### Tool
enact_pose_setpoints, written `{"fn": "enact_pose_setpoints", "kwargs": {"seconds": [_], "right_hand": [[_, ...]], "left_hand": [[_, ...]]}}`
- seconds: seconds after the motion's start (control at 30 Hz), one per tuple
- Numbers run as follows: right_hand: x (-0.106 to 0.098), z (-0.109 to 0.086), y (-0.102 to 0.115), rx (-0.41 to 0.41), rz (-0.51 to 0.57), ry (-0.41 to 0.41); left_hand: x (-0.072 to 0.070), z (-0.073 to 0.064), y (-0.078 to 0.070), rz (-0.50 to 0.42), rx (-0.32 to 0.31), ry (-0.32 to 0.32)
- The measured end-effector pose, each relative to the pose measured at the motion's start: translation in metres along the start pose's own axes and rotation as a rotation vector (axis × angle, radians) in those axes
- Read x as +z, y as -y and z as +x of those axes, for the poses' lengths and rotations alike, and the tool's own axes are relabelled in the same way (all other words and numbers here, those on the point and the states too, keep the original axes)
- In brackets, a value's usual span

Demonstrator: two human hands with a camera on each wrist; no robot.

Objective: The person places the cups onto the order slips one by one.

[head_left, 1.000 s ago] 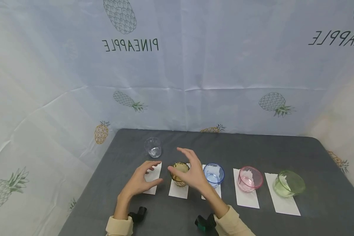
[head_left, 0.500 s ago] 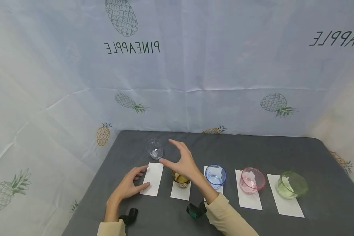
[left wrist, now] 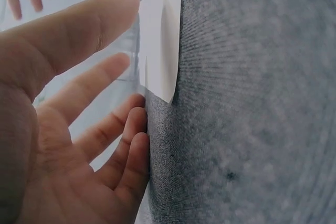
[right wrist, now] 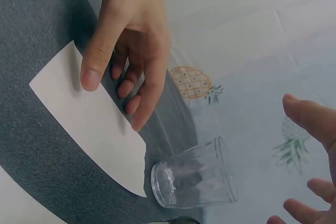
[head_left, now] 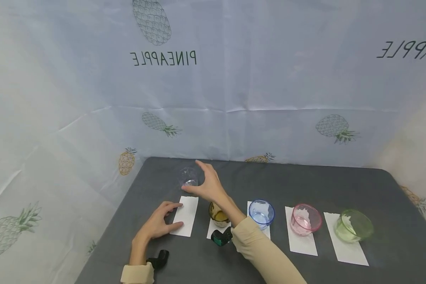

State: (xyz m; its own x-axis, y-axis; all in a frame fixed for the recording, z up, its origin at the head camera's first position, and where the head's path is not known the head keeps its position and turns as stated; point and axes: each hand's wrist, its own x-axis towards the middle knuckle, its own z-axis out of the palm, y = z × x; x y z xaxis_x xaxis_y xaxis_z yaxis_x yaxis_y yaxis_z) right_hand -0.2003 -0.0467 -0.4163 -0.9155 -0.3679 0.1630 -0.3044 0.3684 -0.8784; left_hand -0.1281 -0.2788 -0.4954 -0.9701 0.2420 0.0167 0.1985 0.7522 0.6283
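A clear glass (head_left: 188, 176) stands upright at the back left of the table, behind the leftmost white paper strip (head_left: 185, 217). My right hand (head_left: 210, 186) reaches over to it with thumb and fingers spread wide; the thumb overlaps the glass's base in the head view. In the right wrist view, a gap shows between the glass (right wrist: 194, 177) and the right fingers (right wrist: 310, 116). My left hand (head_left: 157, 223) lies low at the strip's left edge, fingers relaxed and holding nothing. An amber glass (head_left: 219, 216) sits on the second strip, partly hidden by my right forearm.
To the right, a blue-rimmed glass (head_left: 261, 213), a pink glass (head_left: 306, 220) and a green glass (head_left: 354, 225) each stand on a white strip. A pineapple-printed cloth (head_left: 234, 79) hangs behind the dark grey table (head_left: 277, 181).
My right hand has moved left and away from me, from over the amber glass to the clear glass. My left hand has drawn back off the first strip to its left edge.
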Motion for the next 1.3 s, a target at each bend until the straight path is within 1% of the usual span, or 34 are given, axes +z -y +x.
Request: {"fn": "enact_pose_setpoints", "kwargs": {"seconds": [0.27,0.5,0.63,0.77,0.9,1.07,1.3], "right_hand": [[0.019,0.022,-0.001,0.053,-0.022,0.062],[0.035,0.032,-0.007,0.144,-0.04,0.048],[0.043,0.034,-0.008,0.154,-0.042,0.05],[0.046,0.036,-0.009,0.179,-0.064,0.034],[0.048,0.037,-0.012,0.184,-0.088,0.019],[0.048,0.038,-0.016,0.16,-0.079,-0.02],[0.047,0.035,-0.02,0.158,-0.065,-0.051]], "left_hand": [[0.003,-0.001,0.0,-0.009,-0.016,0.002],[0.003,-0.001,0.0,-0.017,-0.015,0.012],[0.002,-0.002,0.002,-0.019,-0.01,0.006],[0.002,-0.002,0.003,-0.012,-0.008,0.011],[0.002,-0.001,0.003,-0.011,-0.02,0.015],[0.003,-0.001,0.002,0.008,-0.032,0.01],[0.004,0.0,0.0,0.018,-0.047,0.01]]}}
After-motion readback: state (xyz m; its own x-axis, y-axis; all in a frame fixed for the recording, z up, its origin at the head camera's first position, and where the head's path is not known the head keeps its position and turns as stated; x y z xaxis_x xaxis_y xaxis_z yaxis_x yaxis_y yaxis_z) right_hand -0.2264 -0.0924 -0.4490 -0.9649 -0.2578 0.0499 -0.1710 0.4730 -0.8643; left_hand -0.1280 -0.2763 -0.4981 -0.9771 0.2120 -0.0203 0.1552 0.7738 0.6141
